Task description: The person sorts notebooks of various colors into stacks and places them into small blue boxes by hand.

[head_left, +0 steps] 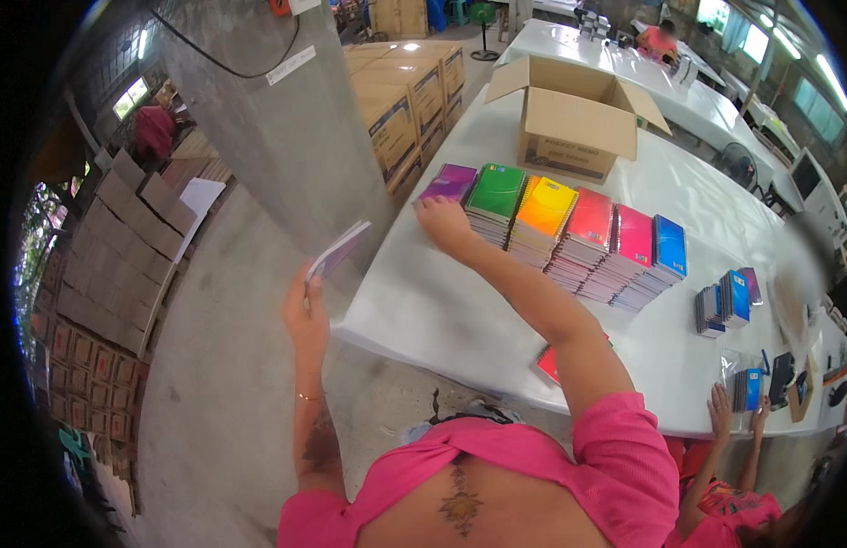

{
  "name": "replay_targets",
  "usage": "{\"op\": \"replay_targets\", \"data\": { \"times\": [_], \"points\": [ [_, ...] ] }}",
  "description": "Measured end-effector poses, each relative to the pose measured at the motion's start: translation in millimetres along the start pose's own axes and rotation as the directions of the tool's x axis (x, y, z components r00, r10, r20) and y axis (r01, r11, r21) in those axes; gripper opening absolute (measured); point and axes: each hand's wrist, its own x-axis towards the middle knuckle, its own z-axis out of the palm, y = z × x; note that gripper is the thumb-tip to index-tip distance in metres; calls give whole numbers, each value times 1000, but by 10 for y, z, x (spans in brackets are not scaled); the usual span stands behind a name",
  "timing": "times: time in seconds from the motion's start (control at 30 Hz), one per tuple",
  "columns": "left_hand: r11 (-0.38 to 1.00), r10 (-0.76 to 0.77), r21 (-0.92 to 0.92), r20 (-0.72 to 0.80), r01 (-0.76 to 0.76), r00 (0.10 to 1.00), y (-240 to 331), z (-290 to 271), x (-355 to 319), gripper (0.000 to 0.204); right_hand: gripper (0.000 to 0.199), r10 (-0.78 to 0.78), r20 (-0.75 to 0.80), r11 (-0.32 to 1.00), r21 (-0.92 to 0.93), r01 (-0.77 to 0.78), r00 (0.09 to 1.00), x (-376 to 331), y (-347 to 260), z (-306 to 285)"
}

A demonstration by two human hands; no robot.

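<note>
- My left hand (306,306), at centre left of the frame, is pinched shut on a few thin spiral-bound notebooks (339,248) with pale covers. They are held off the table, over the grey concrete floor (213,411).
- The held notebooks are seen nearly edge-on. Their long axis runs from my fingers up and to the right, the free end pointing toward the grey concrete pillar (277,128).
- My right hand (443,224), at upper centre, lies palm down on the white table (423,310), fingers loosely spread. It touches the purple-covered notebook stack (451,181) at the left end of the row.
- The row runs rightward and slightly down the frame: green stack (496,190), orange-yellow stack (544,206), red stack (588,219), pink stack (633,234), blue stack (670,245).
- Progress, as I judge it: a few notebooks are gathered in the left hand. The purple stack is the lowest; the other stacks are tall, so most stock remains.
- An open brown cardboard box (574,123) stands behind the row.
- Small shrink-wrapped notebook bundles (726,301) lie at right; another person's hands (738,416) rest at the table edge, lower right.
</note>
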Motion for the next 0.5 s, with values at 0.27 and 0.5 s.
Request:
{"op": "replay_targets", "data": {
  "times": [0.27,0.5],
  "points": [
    [996,-61,-50,231,74,971,169,472,52,29,42,266,-396,863,503,-35,879,-1924,-120,-1125],
    [727,644,-506,269,-463,716,1254,1758,-883,34,27,776,-177,614,431,-661,606,-4011,-229,-203]
  ]
}}
